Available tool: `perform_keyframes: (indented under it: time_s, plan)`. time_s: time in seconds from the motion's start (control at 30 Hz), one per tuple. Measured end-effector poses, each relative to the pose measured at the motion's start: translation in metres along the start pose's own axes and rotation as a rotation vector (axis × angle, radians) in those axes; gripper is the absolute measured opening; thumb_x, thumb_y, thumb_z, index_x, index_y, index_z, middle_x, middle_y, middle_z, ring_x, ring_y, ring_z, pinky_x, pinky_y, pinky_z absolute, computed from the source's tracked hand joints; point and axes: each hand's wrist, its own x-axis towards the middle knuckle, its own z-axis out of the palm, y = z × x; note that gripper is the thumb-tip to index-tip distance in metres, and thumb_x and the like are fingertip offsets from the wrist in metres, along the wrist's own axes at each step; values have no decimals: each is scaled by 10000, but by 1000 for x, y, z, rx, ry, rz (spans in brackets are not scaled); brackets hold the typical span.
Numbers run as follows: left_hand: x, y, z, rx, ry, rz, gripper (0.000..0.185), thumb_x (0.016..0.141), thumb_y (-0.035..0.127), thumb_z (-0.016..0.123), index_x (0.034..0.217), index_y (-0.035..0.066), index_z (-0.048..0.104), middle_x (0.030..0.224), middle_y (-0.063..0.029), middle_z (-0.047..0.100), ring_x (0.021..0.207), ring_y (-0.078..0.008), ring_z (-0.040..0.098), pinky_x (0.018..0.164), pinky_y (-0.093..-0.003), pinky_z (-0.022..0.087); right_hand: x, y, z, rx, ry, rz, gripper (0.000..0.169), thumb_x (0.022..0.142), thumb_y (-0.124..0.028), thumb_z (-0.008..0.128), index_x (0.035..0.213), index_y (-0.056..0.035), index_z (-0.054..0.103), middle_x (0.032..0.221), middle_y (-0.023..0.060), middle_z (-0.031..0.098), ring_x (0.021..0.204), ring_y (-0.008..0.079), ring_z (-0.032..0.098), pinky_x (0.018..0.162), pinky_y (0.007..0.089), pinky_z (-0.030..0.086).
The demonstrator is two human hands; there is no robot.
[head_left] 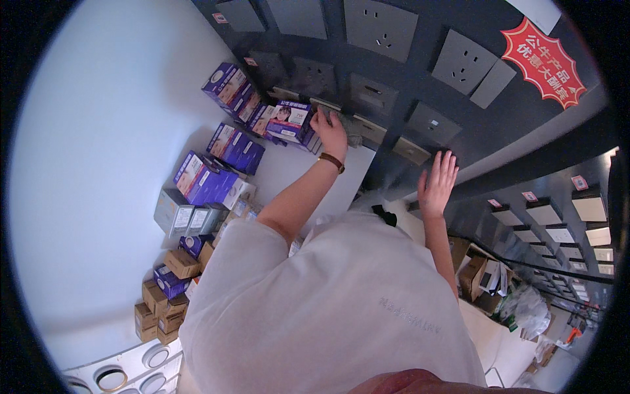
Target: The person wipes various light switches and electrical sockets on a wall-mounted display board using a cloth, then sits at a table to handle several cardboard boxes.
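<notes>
My left hand (330,132), with a brown band on the wrist, is at the lower part of a dark display panel (339,59). A crumpled grey cloth (352,130) shows under and beside it, seemingly gripped against the panel; the palm side is hidden. Right beside those fingers sits a purple and white light-bulb box (290,120), stacked on other boxes; I cannot tell whether the hand touches it. My right hand (437,186) lies flat near the panel's right edge, fingers stretched out and holding nothing. A beige switch plate (411,150) is just to its left.
Purple boxes (236,147), grey boxes (182,216) and brown cartons (182,263) line the white wall (98,147) along a white shelf top (315,170). Grey socket plates (381,27) cover the panel. At right are another switch display (561,234) and an open carton (472,276) with plastic wrap (526,308).
</notes>
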Motion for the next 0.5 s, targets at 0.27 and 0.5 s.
perform_keyframes:
  time_s: [0.27, 0.5]
  plan:
    - [9, 1, -5, 10, -58, -18, 533, 968, 212, 537, 1388, -86, 398, 1309, -278, 383, 1199, -405, 416, 1051, -401, 341, -1, 4, 2, -6, -18, 10, 544, 929, -170, 531, 1443, -48, 402, 1524, 161, 343, 1412, 349, 311, 1153, 517, 229]
    - [-40, -7, -14, 55, -321, 75, 466, 965, 171, 531, 1359, -63, 449, 1345, -241, 378, 1211, -382, 428, 1053, -392, 353, -1, 3, 4, -17, -33, 22, 559, 916, -144, 542, 1448, -55, 395, 1530, 148, 335, 1419, 323, 305, 1156, 510, 234]
